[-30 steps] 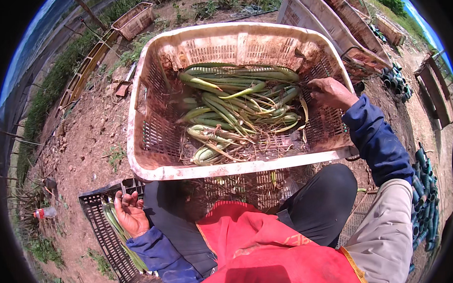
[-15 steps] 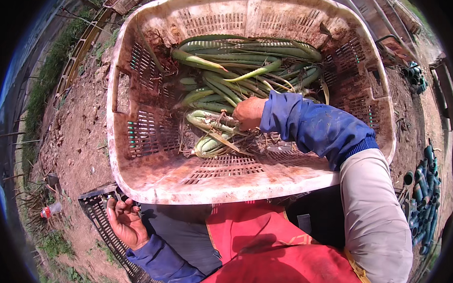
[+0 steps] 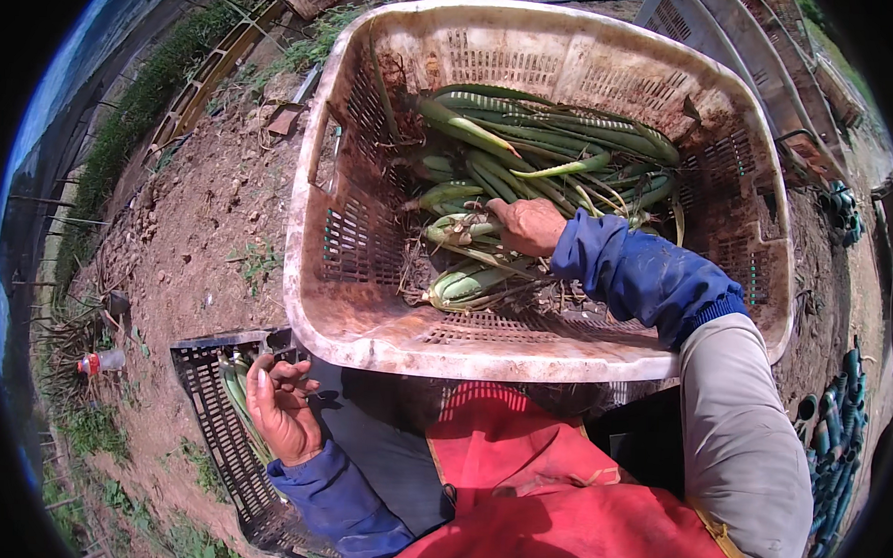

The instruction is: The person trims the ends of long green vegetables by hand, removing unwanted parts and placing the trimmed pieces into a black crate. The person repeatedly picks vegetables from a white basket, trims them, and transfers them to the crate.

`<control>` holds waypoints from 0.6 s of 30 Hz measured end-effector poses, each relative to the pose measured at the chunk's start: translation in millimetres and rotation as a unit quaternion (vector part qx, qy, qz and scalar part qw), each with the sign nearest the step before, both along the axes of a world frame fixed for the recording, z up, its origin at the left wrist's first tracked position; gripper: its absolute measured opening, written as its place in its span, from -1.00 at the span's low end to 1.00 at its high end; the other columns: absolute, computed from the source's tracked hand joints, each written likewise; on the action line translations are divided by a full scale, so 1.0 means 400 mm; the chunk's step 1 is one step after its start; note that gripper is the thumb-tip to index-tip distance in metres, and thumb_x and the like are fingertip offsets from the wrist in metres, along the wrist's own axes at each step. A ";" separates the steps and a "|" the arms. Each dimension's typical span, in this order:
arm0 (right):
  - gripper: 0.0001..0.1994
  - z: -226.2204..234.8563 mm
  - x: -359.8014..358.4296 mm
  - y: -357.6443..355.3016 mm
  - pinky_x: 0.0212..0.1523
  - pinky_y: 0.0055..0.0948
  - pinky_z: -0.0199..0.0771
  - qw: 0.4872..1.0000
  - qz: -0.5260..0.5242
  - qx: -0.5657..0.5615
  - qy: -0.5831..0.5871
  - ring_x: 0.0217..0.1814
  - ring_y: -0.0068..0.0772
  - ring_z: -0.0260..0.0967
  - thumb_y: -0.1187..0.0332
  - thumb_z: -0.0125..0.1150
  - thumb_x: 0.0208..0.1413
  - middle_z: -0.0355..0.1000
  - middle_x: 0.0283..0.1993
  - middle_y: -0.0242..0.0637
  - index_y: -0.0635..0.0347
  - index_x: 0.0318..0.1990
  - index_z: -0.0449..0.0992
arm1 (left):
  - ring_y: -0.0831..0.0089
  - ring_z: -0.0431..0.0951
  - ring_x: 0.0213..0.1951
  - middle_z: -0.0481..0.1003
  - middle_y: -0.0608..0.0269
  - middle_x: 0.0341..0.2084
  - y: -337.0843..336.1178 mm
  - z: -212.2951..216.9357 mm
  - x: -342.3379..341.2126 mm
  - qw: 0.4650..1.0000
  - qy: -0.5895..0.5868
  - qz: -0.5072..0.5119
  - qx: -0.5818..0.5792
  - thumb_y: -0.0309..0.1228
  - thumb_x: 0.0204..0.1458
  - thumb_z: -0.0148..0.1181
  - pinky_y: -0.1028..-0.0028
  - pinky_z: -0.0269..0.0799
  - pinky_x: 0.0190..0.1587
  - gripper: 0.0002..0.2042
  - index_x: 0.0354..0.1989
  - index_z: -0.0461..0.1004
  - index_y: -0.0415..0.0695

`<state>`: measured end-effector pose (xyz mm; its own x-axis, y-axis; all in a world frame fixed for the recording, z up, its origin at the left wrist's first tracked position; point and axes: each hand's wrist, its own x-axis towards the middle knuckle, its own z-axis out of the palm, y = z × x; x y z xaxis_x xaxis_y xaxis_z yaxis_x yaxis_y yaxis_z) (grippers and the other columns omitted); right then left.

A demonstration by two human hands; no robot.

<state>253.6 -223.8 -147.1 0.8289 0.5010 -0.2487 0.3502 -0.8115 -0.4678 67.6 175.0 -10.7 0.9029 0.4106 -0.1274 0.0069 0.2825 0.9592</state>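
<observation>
A large, dirt-stained white plastic crate (image 3: 463,359) holds several green aloe leaves (image 3: 560,126), piled toward its far side. Inside it, my right hand (image 3: 530,226) reaches in from the right, its fingers closed on the near end of an aloe plant (image 3: 458,230). Just nearer, another pale green aloe bunch (image 3: 471,283) lies on the crate floor among dry scraps. At the lower left my left hand (image 3: 283,411) is palm up with loosely bent fingers apart and nothing in it. It hovers over a black crate (image 3: 229,449) with some green leaves (image 3: 236,385) inside.
Bare soil with weeds stretches to the left, where a bottle with a red cap (image 3: 101,361) lies. Dark green tubular pots (image 3: 834,440) are heaped at the right. More crates (image 3: 711,32) stand at the far right. My red apron (image 3: 518,478) faces the white crate.
The view has shifted, so the white crate sits further right in it. My right hand's fingers now reach over the aloe plant's end. More of the leaves in the black crate show.
</observation>
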 end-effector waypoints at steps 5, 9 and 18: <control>-0.80 0.232 0.039 -0.043 -0.29 0.05 0.44 0.987 0.124 -0.012 -0.099 -0.30 0.16 0.50 0.30 0.27 0.06 0.48 -0.43 0.02 0.22 -0.25 0.47 | 0.27 0.67 -0.19 0.60 0.12 -0.29 -0.009 -0.002 -0.008 0.999 0.013 -0.037 -0.004 -0.24 0.34 0.09 0.38 0.63 -0.32 -0.64 0.15 0.36 -0.26; -0.86 0.460 0.028 -0.107 -0.24 -0.02 0.55 0.973 0.135 -0.022 -0.187 -0.29 0.08 0.53 0.33 0.16 0.06 0.48 -0.42 -0.05 0.20 -0.32 0.51 | 0.16 0.67 -0.16 0.58 0.00 -0.20 -0.008 -0.012 -0.005 0.989 -0.040 -0.120 -0.081 -0.23 0.34 0.06 0.28 0.71 -0.29 -0.57 0.21 0.29 -0.31; -0.63 0.716 -0.315 -0.159 -0.06 -0.32 0.47 0.886 -0.152 0.438 -0.023 -0.11 -0.35 0.48 0.25 0.06 0.40 0.53 -0.17 -0.11 0.32 0.19 0.46 | -0.23 0.33 0.32 0.24 -0.32 0.32 -0.354 0.134 0.074 0.837 -0.108 -0.413 -0.342 0.04 0.33 0.01 -0.20 0.40 0.26 -0.24 0.52 -0.08 -0.16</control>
<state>127.6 -287.6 139.4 0.9575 0.2375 0.1634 0.2139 -0.2053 -0.9550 97.1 33.5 42.8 0.8748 -0.4678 0.1261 0.3180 0.7507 0.5791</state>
